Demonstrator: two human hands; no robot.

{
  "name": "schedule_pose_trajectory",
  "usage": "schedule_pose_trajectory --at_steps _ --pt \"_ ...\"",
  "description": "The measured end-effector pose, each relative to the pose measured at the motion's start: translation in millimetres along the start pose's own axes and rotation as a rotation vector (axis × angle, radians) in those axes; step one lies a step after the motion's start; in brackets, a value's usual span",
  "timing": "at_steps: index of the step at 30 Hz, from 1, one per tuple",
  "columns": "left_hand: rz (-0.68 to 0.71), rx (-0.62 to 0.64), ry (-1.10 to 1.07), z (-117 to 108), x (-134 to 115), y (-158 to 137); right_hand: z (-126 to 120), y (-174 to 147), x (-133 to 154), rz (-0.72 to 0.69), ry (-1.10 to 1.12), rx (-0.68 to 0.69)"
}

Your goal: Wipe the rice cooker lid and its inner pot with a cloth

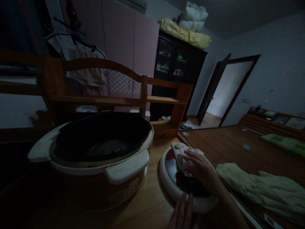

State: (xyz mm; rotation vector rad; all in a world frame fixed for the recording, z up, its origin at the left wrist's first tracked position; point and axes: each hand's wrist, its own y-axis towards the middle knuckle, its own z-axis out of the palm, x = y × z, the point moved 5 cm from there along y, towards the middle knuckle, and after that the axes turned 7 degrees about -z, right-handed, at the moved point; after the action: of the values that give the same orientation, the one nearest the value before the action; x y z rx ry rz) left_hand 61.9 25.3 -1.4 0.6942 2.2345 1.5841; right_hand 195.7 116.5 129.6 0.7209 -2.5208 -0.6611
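A round lid (168, 168) with a pale rim, a dark glossy middle and a pale handle bar lies on the wooden table. My right hand (201, 168) is over the handle bar, its fingers curled on a crumpled white cloth (187, 165) pressed against the bar. Whether it is fabric or paper is unclear. At the near rim, my left hand (181, 213) rests with outstretched fingers touching the edge. To the left stands a large electric cooker (130, 170), lidless, its dark inner pot (95, 143) showing a small round part at the bottom.
Behind the cooker runs a wooden shelf rail (105, 100). A dark rounded pan-like shape (14, 168) sits at the left edge. Pale green cloth (257, 187) lies on the brown surface at right. A black cabinet (176, 70) and an open door (212, 89) are farther back.
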Motion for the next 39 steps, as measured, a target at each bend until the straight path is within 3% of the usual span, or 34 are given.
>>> schedule_pose_trajectory --at_steps 5,13,20,24,29,35,39 --pt "-0.055 -0.143 -0.131 -3 -4 3 10 -2 -6 -0.091 -0.135 0.005" --pt "-0.064 -0.152 -0.114 -9 -5 12 7 -3 -3 -0.120 -0.101 0.010" --pt "-0.012 -0.108 -0.116 -11 -4 14 3 5 4 -0.055 0.002 -0.039" --pt "-0.132 -0.143 -0.075 -8 -1 14 1 18 6 0.036 0.003 -0.066" --pt "-0.228 -0.171 -0.077 4 -8 2 1 29 4 0.141 -0.075 -0.005" --pt "-0.405 -0.152 -0.103 18 -8 -17 0 21 1 0.060 0.011 -0.011" --pt "-0.263 -0.083 -0.076 14 -8 -14 1 14 -6 0.039 0.056 -0.015"
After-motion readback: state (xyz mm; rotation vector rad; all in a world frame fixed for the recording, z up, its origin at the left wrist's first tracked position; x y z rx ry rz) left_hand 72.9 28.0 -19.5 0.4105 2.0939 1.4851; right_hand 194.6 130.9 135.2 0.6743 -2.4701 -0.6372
